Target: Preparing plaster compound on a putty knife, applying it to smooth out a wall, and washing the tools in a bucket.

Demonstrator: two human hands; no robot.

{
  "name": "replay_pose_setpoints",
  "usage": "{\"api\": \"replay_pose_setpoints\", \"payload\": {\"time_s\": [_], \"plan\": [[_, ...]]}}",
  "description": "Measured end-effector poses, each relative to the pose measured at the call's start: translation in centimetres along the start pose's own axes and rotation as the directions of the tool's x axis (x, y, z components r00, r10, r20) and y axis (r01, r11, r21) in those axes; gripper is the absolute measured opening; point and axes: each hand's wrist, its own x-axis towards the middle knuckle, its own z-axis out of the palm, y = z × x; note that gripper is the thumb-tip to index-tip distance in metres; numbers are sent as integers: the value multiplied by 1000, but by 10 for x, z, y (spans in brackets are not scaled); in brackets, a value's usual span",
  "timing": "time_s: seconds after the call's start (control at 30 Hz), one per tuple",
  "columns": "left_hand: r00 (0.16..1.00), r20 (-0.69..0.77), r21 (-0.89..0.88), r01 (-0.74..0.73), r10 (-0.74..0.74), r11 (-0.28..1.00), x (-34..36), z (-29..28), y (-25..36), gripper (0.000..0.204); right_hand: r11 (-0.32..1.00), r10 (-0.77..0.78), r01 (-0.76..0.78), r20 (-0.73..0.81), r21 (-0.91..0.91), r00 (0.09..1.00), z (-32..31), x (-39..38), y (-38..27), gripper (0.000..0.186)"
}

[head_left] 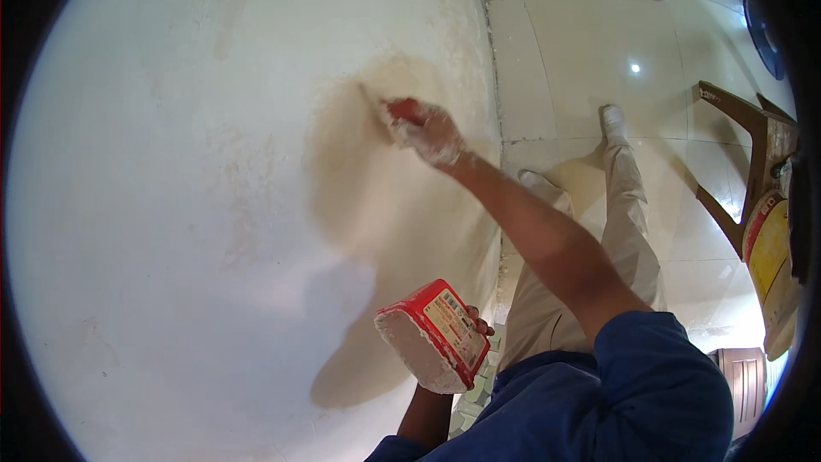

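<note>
The broad off-white plastered wall (214, 205) takes filler best from a flat, evenly pressed blade. The right hand (428, 133), fingers closed around a red-handled putty knife (402, 109), presses it against the wall; the blade is hard to make out. The left hand (470, 325) grips a red putty-caked tray (432, 334), fingers mostly hidden.

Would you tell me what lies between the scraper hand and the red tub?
Only bare wall with shadow lies between the right hand and the tub, in the head view.
</note>
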Motion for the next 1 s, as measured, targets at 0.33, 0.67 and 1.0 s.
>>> {"api": "replay_pose_setpoints", "payload": {"time_s": [0.33, 0.67, 1.0], "plan": [[995, 39, 78, -91, 88, 993, 8, 175, -162, 51, 664, 450, -450, 161, 597, 878, -151, -90, -249, 25], [972, 236, -98, 24, 0, 995, -50, 343, -183, 59, 752, 341, -323, 80, 575, 937, -232, -210, -549, 27], [885, 413, 53, -257, 213, 965, -244, 388, -231, 80, 996, 31, -2, -316, 92, 948, -199, -496, -735, 36]]}}
